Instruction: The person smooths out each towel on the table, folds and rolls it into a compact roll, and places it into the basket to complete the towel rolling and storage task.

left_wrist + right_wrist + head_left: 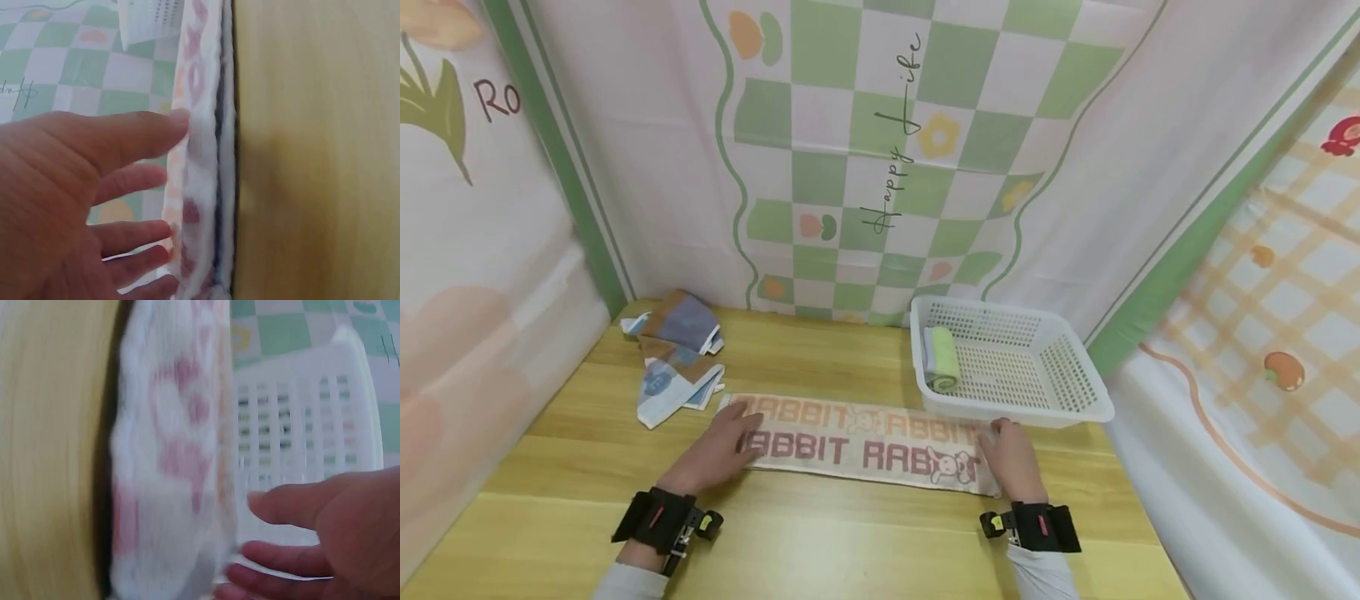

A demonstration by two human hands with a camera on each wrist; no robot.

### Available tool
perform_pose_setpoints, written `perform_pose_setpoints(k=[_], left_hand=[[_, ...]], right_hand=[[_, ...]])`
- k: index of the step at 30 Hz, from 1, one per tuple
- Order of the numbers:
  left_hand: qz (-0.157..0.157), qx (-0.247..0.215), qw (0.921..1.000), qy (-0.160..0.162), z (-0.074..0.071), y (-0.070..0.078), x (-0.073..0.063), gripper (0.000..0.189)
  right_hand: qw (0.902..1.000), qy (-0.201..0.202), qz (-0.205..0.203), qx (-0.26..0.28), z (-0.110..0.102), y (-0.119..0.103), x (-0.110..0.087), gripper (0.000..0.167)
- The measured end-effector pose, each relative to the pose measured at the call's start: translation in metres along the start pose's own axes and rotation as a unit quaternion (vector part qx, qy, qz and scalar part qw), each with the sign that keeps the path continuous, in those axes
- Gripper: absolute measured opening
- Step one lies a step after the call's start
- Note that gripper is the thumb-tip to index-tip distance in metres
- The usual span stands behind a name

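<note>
Cream folded cloth towel with orange and maroon lettering [857,447], head view: flat on the yellow wood-grain table [850,550], just in front of the white plastic basket [1015,413]. Long axis left-right, lettering upright to the person. Looks mid-fold; next move calls for pinching an end. Left wrist: left hand [62,181] fingers apart, thumb on towel. Right wrist: right hand [350,534] fingers apart at towel's end; blurred, can't confirm contact.

Hands [718,446] [1013,460] apparently on lettered towel [857,444]

Pale sleeves [632,582] accompany red-marked black wrist straps [667,504] bearing small, yellow-marked cameras [708,524].
</note>
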State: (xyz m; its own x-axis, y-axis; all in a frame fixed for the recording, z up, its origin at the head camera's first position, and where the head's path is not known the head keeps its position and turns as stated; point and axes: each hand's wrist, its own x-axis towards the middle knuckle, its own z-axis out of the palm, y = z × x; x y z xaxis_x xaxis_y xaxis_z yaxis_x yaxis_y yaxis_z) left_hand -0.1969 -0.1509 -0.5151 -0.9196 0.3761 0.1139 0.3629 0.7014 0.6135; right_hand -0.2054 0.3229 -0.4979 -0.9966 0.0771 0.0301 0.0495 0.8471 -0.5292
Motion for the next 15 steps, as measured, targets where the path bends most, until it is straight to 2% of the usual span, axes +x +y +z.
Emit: perform_pose_setpoints(k=[2, 6, 15], left_hand=[[-0.012, 0.006, 0.9999, -0.008, -0.0002, -0.0012, -0.0016, 0.053], [-0.023, 0.011, 0.9994, -0.025, -0.0007, -0.002, -0.004, 0.056], [-0.02, 0.021, 0.9995, -0.013, -0.004, -0.0018, -0.0031, 0.055]], right_hand=[[0.9998, -0.003, 0.02, -0.008, -0.0017, 0.0048, -0.0013, 0.039], [0.9985, -0.032, 0.045, 0.007, -0.0007, 0.0079, -0.0029, 0.027], [0.9955, -0.058, 0.061, 0.045, 0.0011, 0.0021, -0.0029, 0.015]])
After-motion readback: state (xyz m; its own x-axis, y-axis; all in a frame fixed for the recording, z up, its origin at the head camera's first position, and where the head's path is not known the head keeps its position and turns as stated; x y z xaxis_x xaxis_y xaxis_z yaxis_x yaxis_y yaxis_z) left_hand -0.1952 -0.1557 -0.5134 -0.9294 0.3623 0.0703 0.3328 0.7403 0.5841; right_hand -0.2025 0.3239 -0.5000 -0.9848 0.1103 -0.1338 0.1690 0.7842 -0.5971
